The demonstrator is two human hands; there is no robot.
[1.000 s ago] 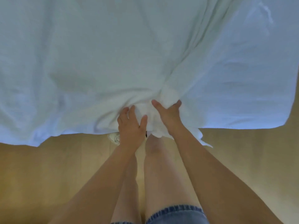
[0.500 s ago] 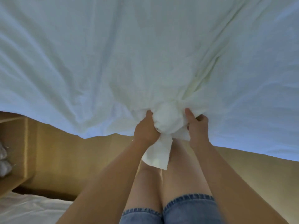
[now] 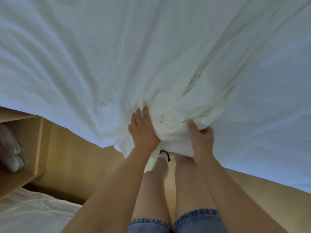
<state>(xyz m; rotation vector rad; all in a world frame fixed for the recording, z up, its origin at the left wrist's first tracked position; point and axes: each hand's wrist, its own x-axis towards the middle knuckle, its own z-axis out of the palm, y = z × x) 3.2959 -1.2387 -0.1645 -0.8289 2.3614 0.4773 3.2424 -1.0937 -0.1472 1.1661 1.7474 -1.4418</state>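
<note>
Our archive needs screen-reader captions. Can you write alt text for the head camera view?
Two bare hands bunch the edge of a white bed sheet: the right hand grips the gathered fabric, the left hand presses against it with straight fingers. Below them are the person's legs, denim shorts and a wooden floor; a wooden shelf stands at left.

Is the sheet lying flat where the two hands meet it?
No, the white sheet is bunched into a thick wad of folds between the left hand and the right hand.
</note>
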